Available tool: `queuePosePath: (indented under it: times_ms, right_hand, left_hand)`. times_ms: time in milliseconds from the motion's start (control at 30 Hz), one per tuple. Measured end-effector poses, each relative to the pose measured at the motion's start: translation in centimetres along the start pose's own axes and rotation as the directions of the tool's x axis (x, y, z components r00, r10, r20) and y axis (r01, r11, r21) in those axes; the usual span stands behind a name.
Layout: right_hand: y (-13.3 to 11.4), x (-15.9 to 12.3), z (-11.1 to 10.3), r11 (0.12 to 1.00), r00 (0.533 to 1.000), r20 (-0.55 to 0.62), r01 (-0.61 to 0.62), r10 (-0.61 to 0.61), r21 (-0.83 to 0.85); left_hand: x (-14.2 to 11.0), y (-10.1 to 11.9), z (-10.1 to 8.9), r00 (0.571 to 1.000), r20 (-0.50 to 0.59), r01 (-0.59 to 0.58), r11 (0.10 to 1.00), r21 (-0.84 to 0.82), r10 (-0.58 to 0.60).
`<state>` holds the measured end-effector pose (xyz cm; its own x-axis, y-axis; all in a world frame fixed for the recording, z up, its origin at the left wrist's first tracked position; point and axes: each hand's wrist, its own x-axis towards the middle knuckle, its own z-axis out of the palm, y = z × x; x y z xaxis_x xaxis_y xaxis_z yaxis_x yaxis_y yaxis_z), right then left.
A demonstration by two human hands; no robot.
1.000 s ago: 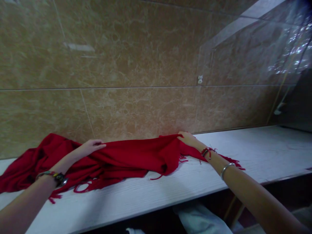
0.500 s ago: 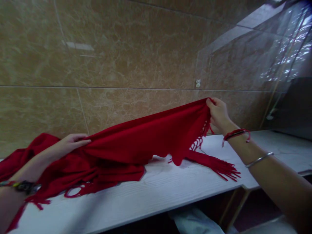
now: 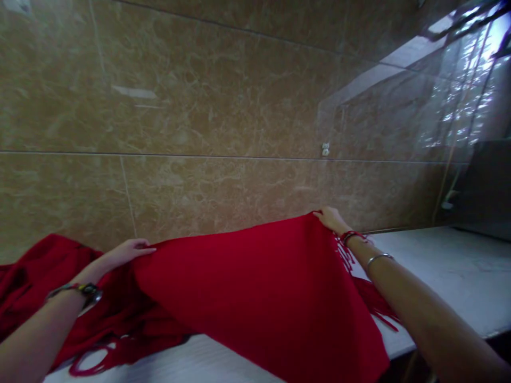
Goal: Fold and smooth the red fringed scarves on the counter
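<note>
A red fringed scarf (image 3: 263,298) lies across a white tabletop (image 3: 447,282), one end spread wide towards me. My left hand (image 3: 123,252) pinches the scarf's far edge at the left, close to the wall. My right hand (image 3: 331,219) grips the scarf's far corner near the fringe, also against the wall. The rest of the scarf is bunched at the far left (image 3: 35,276). A watch sits on my left wrist; a red cord and a metal bangle are on my right.
A brown marble-tiled wall (image 3: 223,122) rises straight behind the tabletop. Glossy dark panels (image 3: 483,186) stand at the right end. The table's front edge runs along the lower right.
My right hand lifted the scarf's end off the table, then lowered it back towards the wall, and the cloth now hangs spread over the front of the table.
</note>
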<state>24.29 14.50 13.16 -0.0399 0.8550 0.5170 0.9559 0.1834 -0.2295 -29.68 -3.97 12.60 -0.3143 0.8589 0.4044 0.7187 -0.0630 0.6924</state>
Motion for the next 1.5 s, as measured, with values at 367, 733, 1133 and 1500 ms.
queuePosePath:
  times_ms: [367,733,1133,1500]
  right_hand:
    - [-0.3,0.3,14.4,0.974,0.990,0.134,-0.003,0.034,-0.227]
    - [-9.5,-9.3,11.4,0.864,0.861,0.104,0.479,-0.497,0.157]
    - [-12.7,-19.0,11.1,0.648,0.549,0.346,0.603,-0.760,0.465]
    - [-12.4,-19.1,11.4,0.642,0.565,0.314,0.608,-0.763,0.467]
  left_hand:
    - [4.8,-7.5,6.2,0.959,0.281,-0.107,0.889,0.446,-0.026]
    - [-7.5,0.2,10.9,0.838,0.147,-0.529,0.718,0.453,0.525]
    - [-14.3,-4.5,7.1,0.662,0.555,-0.749,0.446,0.489,0.503]
    - [-10.9,-13.2,-8.8,0.789,0.502,-0.610,0.355,0.709,0.353]
